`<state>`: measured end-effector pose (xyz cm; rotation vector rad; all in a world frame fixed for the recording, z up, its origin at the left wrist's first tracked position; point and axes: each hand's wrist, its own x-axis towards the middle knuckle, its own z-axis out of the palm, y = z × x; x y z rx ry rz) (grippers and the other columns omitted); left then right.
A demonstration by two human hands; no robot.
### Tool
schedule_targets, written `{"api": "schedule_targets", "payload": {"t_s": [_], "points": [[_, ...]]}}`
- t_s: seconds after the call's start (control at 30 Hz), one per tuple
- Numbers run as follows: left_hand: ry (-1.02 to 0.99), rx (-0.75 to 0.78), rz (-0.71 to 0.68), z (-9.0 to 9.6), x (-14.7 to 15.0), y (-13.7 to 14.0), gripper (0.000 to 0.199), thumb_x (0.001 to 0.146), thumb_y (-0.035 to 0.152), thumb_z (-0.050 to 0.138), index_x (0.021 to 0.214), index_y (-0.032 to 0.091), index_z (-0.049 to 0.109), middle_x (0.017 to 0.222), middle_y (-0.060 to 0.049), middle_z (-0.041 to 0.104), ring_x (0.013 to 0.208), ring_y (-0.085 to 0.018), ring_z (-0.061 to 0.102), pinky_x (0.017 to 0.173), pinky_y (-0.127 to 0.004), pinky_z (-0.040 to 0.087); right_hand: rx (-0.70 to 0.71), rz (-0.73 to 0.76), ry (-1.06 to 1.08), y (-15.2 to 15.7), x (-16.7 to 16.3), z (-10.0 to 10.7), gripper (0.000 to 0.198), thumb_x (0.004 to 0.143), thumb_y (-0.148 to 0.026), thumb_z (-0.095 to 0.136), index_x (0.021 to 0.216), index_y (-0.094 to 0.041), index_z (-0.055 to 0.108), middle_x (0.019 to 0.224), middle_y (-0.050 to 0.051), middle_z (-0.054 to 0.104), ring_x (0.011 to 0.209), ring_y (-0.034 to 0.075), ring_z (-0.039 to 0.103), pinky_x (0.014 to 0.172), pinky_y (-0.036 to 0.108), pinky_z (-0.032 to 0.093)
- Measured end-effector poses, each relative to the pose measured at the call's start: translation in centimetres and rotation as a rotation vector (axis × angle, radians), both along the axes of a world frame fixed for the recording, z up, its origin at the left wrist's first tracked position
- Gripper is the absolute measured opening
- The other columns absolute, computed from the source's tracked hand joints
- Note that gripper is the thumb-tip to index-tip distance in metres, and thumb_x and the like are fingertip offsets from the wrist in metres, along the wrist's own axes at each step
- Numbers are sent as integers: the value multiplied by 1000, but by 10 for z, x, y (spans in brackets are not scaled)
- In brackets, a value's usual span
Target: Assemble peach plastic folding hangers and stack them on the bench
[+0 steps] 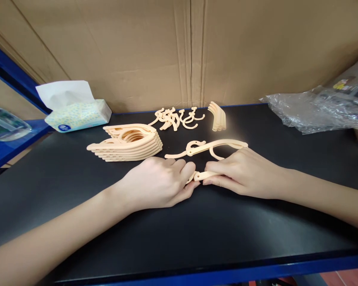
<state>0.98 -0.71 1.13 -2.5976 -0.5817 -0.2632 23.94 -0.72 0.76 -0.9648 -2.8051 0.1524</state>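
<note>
My left hand (165, 182) is closed around a cream plastic hanger piece, most of it hidden by the fingers. Opposite it, my right hand (241, 171) pinches a cream hanger arm (208, 174) whose holed end meets the left hand's piece. Whether the two parts are joined, I cannot tell. Just behind my hands, a hanger with a hook and arms (209, 148) lies on the black tabletop, its right end close to my right knuckles. To the left stands a neat stack of folded hangers (131, 149).
Loose hanger hooks (176, 119) lie at the back, beside a small bundle of curved hanger arms (217, 117). A tissue pack (79, 115) sits back left, crumpled clear plastic (304, 111) back right. Cardboard (131, 51) walls the rear; the black tabletop (179, 242) has a blue front edge.
</note>
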Motion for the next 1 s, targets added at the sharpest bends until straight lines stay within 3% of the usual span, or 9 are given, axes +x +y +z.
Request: {"api": "schedule_targets", "payload": {"t_s": [0.4,1.0], "points": [[-115,-199,8,-3,-1,4,30,95,31,43,68,19,44,56,5,50,47,-10,50,45,-26,26,10,-46,-81,-2,-2,0,40,101,-39,33,80,-20,60,60,0,59,58,16,51,56,28,25],[-110,-131,-41,-6,0,4,28,93,27,45,67,18,47,55,4,51,45,-11,51,44,-27,27,148,-25,-84,-2,-1,-5,38,101,-38,35,72,-21,52,56,-1,55,53,16,47,55,28,21]]}}
